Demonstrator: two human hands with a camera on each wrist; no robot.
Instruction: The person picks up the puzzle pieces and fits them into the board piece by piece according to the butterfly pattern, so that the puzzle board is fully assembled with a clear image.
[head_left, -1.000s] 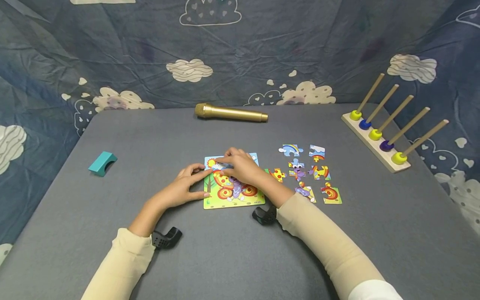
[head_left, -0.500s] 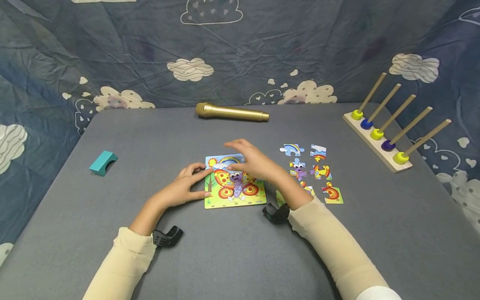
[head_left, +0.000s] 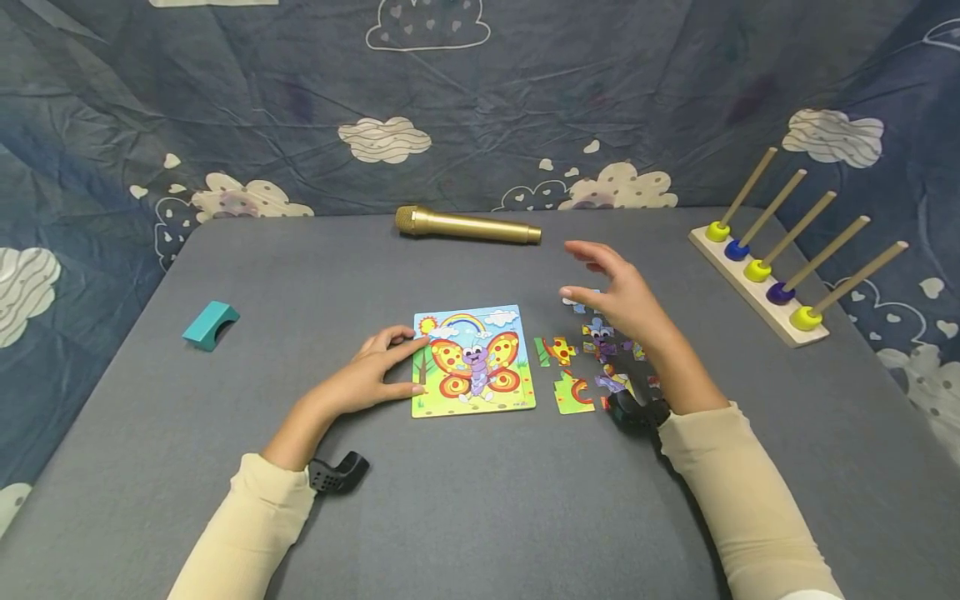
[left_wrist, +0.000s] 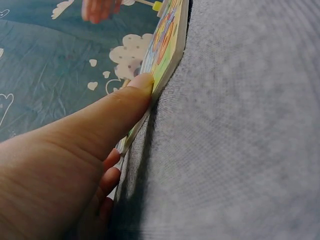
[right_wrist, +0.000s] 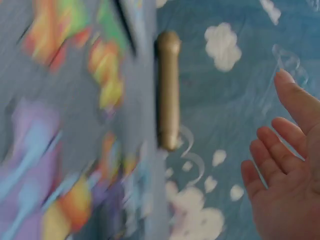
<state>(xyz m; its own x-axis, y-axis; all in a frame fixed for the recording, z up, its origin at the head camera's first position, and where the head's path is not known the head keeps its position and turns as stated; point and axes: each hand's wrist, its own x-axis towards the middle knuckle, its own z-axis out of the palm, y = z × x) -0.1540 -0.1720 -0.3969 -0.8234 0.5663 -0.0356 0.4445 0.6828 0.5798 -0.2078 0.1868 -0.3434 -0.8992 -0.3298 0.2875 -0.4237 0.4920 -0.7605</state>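
A butterfly picture puzzle board (head_left: 472, 400) lies flat on the table, its picture whole in the head view. At its left edge rests my left hand (head_left: 372, 372), index fingertip and thumb touching the border. The left wrist view shows the straight thumb (left_wrist: 115, 112) pressing on the board's edge (left_wrist: 172, 65), with the other fingertips low beside it. My right hand (head_left: 626, 300) hovers over the loose pieces with nothing in it, thumb and fingers spread. Below it lie a purple-faced puzzle piece (head_left: 602, 339), a yellow-and-red puzzle piece (head_left: 561, 350) and several others, some hidden by the hand and wrist.
A gold microphone (head_left: 468, 226) lies toward the back of the grey table (head_left: 450, 500). A teal arch block (head_left: 210, 325) is at the left. On the right stands a wooden peg rack (head_left: 780, 308) with yellow and blue beads. A cloud-patterned cloth (head_left: 300, 100) hangs behind.
My right hand has lifted off the board and moved right, over the loose pieces, uncovering the whole butterfly picture. The left hand has stayed at the board's edge.
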